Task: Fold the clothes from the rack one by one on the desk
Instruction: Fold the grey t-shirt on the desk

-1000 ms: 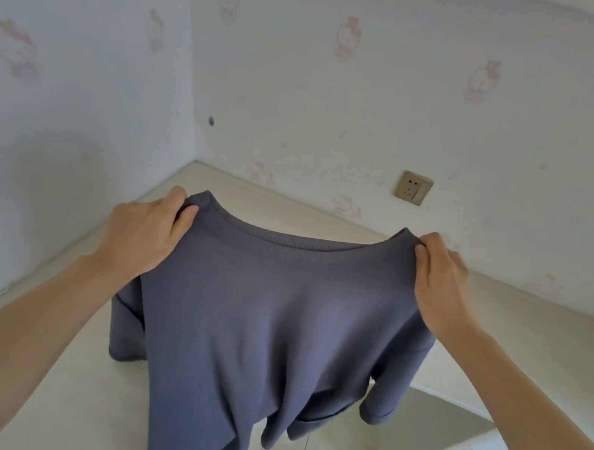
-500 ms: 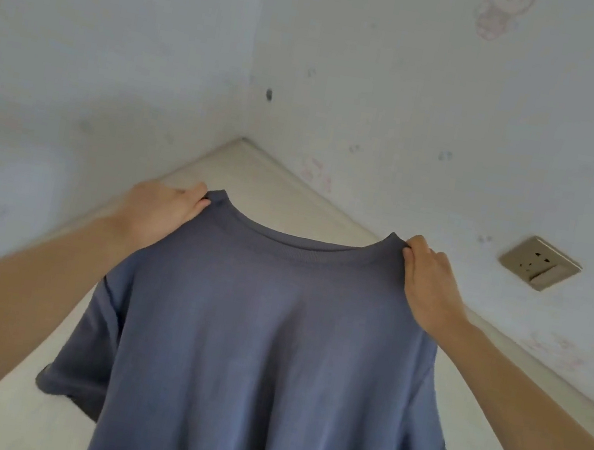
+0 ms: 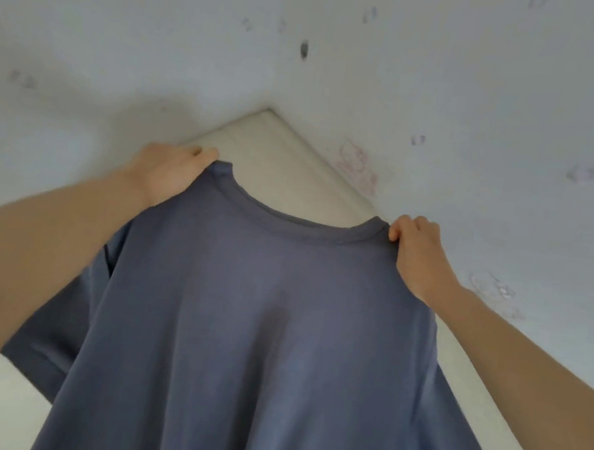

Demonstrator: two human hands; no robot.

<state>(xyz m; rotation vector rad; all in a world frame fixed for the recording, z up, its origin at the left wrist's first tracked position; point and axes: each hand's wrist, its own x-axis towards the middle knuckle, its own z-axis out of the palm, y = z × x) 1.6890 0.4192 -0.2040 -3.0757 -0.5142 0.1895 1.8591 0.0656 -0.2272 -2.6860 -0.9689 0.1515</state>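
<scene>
From the head view, a slate-blue T-shirt [image 3: 268, 338] hangs spread out in front of the person, smooth across the chest, ribbed round collar on top, short sleeves drooping at both sides. The left hand [image 3: 168, 172] grips the shoulder beside the collar with fingers curled over the cloth; the right hand [image 3: 418, 253] pinches the opposite shoulder. Behind the shirt, the pale bench [image 3: 280, 151] runs into a corner where two light walls [image 3: 466, 96] meet, its bare surface showing at either side of the cloth.
</scene>
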